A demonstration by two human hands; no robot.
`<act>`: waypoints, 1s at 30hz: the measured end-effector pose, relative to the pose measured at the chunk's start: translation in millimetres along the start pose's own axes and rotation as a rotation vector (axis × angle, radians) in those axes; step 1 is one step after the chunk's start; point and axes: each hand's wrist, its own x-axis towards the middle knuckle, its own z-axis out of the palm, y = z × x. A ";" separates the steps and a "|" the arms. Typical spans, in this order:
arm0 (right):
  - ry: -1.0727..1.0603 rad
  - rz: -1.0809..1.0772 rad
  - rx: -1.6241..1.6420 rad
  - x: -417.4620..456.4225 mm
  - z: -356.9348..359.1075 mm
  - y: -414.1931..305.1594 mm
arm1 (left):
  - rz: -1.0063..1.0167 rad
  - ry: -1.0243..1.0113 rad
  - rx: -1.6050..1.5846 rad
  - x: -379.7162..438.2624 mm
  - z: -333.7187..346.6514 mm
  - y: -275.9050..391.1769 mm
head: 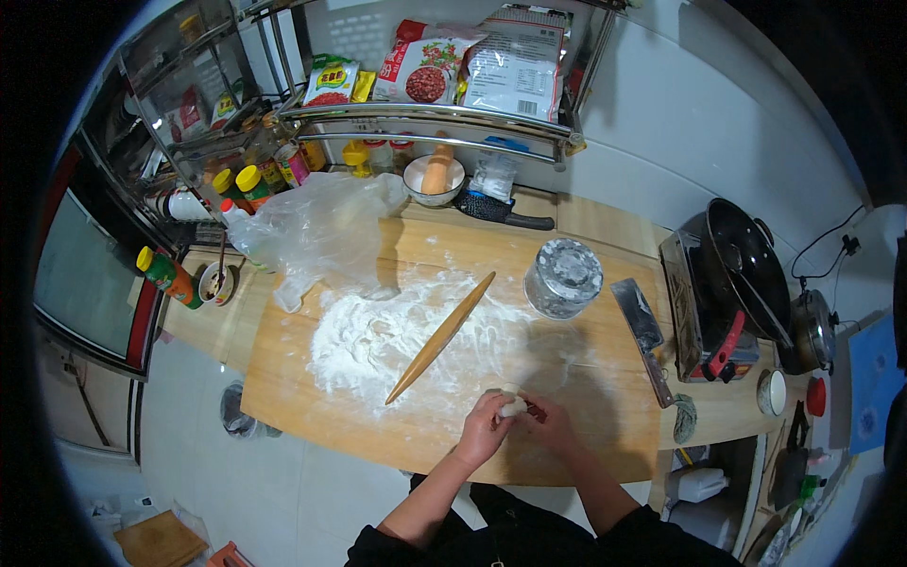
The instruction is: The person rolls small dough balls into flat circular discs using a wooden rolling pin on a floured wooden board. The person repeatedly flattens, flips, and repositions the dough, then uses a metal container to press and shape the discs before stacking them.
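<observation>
Above the near edge of a large wooden board point(297, 397), both hands hold a small pale piece of dough point(513, 405). My left hand point(484, 429) wraps its left side. My right hand point(549, 425) pinches it from the right, and the fingers hide part of it. Farther up the board, a tapered wooden rolling pin point(441, 340) lies diagonally across a spread of white flour point(361, 344). To its right stands a flour-dusted metal canister point(564, 278). A cleaver point(643, 333) with a dark handle rests along the board's right edge.
A crumpled clear plastic bag point(326, 234) covers the board's far left corner. Behind it are bottles with yellow caps point(249, 181) and a bowl point(434, 183). A wok point(747, 269) sits on a portable stove point(698, 319) at right. A metal shelf point(432, 113) with food packets overhangs the back.
</observation>
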 end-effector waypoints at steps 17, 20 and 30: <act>0.182 -0.352 -0.473 27.0 10.1 17.0 | 0.036 0.076 0.158 15.8 5.7 -20.2; 0.151 -0.448 -0.594 28.3 10.5 18.8 | 0.054 0.086 0.186 15.9 5.8 -21.4; 0.069 0.010 0.055 27.4 -1.6 9.5 | 0.095 0.065 0.300 15.2 6.1 -19.8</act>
